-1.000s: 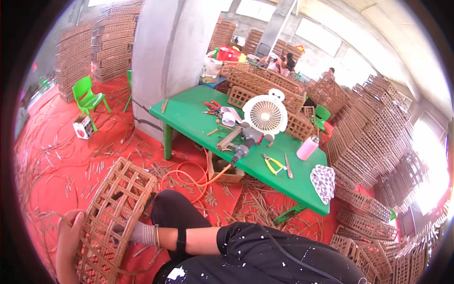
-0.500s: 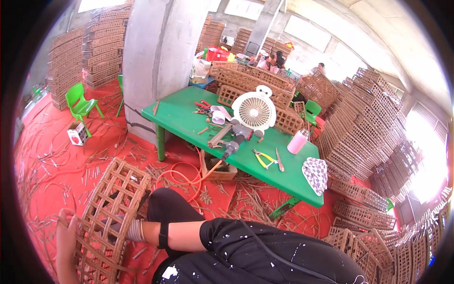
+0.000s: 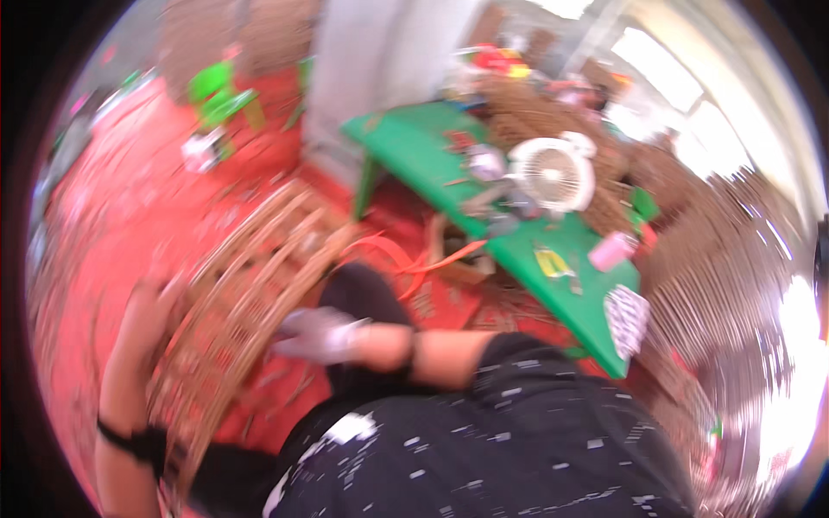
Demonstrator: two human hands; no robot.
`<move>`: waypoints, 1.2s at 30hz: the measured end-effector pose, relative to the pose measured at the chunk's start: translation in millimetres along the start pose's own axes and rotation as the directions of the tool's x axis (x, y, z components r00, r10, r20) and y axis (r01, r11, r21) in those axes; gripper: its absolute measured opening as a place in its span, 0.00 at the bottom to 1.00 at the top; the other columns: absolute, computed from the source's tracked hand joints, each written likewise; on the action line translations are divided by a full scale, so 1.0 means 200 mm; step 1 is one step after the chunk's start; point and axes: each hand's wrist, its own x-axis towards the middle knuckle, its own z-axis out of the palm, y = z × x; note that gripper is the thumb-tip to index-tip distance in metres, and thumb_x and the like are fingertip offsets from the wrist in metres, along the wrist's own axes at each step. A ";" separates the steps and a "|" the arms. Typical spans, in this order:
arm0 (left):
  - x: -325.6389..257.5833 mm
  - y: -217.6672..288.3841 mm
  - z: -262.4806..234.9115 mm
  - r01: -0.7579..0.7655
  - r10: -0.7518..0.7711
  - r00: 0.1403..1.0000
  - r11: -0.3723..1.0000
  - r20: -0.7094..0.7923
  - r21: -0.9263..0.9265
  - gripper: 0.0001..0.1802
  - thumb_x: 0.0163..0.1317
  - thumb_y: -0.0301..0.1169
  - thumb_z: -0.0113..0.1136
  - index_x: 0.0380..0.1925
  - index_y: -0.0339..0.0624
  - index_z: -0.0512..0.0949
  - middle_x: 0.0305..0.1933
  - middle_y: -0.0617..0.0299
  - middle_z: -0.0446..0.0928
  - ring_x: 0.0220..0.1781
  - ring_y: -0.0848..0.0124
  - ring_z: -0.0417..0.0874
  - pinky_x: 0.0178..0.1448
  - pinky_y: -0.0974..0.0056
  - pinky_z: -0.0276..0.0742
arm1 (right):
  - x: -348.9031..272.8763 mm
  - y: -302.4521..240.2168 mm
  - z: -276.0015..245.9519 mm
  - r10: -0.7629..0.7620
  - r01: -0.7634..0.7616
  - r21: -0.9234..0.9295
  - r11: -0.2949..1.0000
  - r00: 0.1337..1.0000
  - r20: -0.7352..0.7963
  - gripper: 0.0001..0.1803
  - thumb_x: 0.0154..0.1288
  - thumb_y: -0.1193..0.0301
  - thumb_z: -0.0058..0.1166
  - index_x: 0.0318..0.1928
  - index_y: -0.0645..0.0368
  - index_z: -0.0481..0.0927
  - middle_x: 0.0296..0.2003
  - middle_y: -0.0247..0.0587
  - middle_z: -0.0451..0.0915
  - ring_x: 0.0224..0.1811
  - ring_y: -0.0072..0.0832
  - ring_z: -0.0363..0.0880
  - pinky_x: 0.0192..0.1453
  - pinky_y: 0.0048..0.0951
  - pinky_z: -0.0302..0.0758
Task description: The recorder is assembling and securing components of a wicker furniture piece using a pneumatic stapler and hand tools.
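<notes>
A brown woven wicker basket [image 3: 250,293] with an open lattice leans over my lap at the lower left, tilted. My left hand [image 3: 157,312], bare, is at the basket's left edge, its fingers blurred but bent round the rim. Below it, a black band circles my left forearm. My right hand [image 3: 318,335] wears a pale glove and lies at the basket's right side, close to the rim. Motion smears its fingers, so whether they grip the rim cannot be made out.
A green table [image 3: 414,138] holds a white fan [image 3: 553,175], yellow-handled pliers [image 3: 549,262], a pink bottle [image 3: 611,251] and a checked cloth [image 3: 625,319]. An orange hose [image 3: 449,258] hangs below. Stacked baskets [image 3: 717,259] stand right; a green chair [image 3: 223,97] stands far left.
The view has swung and blurred. The basket has turned and now shows a different side. My gloved right hand, earlier behind the lattice, is now outside at the basket's right rim.
</notes>
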 end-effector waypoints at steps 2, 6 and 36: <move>0.00 0.20 0.03 -0.002 0.002 0.999 1.000 0.034 -0.004 0.18 0.63 0.40 0.53 0.19 0.40 0.73 0.17 0.71 0.63 0.20 0.79 0.62 0.24 0.69 0.58 | -0.32 0.05 -0.15 -0.152 0.173 -0.194 0.966 0.981 0.117 0.22 0.66 0.56 0.49 0.51 0.57 0.77 0.44 0.52 0.78 0.50 0.45 0.77 0.53 0.36 0.73; -0.03 0.13 0.03 0.062 -0.062 0.996 0.998 -0.066 -0.005 0.18 0.63 0.41 0.54 0.20 0.42 0.73 0.16 0.72 0.65 0.18 0.81 0.62 0.22 0.70 0.57 | -0.57 -0.42 -0.61 -0.456 0.376 -0.269 0.887 0.803 -0.383 0.20 0.54 0.66 0.64 0.46 0.61 0.78 0.36 0.43 0.79 0.40 0.30 0.79 0.43 0.31 0.75; 0.06 0.10 0.01 -0.001 0.004 0.998 0.999 -0.068 0.053 0.17 0.63 0.41 0.54 0.21 0.41 0.73 0.19 0.72 0.68 0.20 0.82 0.65 0.26 0.72 0.59 | -0.92 0.28 -1.07 -0.049 -0.335 -0.333 0.881 0.637 -0.769 0.13 0.58 0.65 0.56 0.39 0.61 0.78 0.30 0.39 0.77 0.31 0.27 0.75 0.34 0.28 0.72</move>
